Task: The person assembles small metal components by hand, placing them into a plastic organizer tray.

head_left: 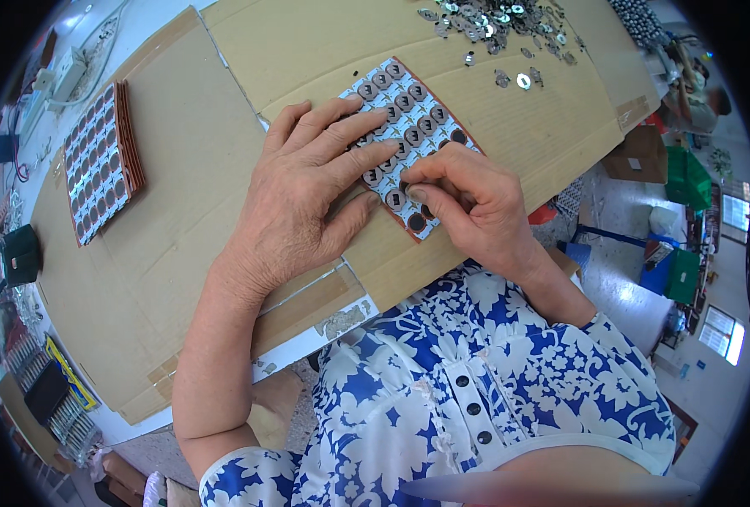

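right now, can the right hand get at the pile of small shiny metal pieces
Likely yes: beyond the flat blue-and-white rectangular sheet under the right hand, only tan cardboard and a few stray metal pieces seem to lie before the pile.

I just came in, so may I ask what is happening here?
A person's left hand lies spread over a sheet bearing rows of round parts. The right hand has thumb and forefinger nearly meeting there; whether they hold anything is unclear. A stack of similar sheets lies left, with loose metallic pieces at upper right.
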{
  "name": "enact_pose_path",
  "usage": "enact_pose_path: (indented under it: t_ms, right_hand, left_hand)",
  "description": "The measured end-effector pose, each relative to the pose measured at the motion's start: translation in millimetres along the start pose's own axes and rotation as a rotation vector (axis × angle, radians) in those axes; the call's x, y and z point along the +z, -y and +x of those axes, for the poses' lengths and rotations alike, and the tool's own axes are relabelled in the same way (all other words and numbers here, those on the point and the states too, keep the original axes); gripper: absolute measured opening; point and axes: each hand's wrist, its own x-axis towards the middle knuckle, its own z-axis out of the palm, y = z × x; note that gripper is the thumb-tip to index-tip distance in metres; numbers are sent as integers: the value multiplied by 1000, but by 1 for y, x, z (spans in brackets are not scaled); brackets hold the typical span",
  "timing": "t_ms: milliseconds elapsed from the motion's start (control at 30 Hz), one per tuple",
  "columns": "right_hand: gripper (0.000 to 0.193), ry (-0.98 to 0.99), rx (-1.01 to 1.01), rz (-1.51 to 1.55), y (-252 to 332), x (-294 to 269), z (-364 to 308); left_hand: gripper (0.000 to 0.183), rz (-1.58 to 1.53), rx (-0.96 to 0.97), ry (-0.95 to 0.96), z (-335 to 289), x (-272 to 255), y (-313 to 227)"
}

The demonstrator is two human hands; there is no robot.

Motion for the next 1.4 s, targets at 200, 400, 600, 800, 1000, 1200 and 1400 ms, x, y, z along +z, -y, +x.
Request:
enact_pose_path:
  t_ms: [200,400,600,800,1000,1200,1400]
  right_hand:
    - [17,45,183,26,7,-1,2]
    - [26,-44,-194,-218,-6,4,-2]
    - [24,-81,-147,-347,4,10,-16]
    - [16,-307,101,-136,-35,-43,37]
    - [13,-284,-283,-610,-85,-73,85]
    - [11,-285,-335,-480,-44,-59,63]
    - [14,56,-47,-25,-14,-28,15]
  left_hand:
    - [51,30,-3,-10,-2,0,0]
    - [55,32,-22,18,3,-3,-4]
    - [48,52,-30,13,5,-3,-10]
    - [56,55,-44,24,3,-3,-11]
    - [55,29,-48,32,5,-3,-11]
    - [51,42,-12,5,3,-2,-9]
    - [48,44,-1,4,3,0,-6]
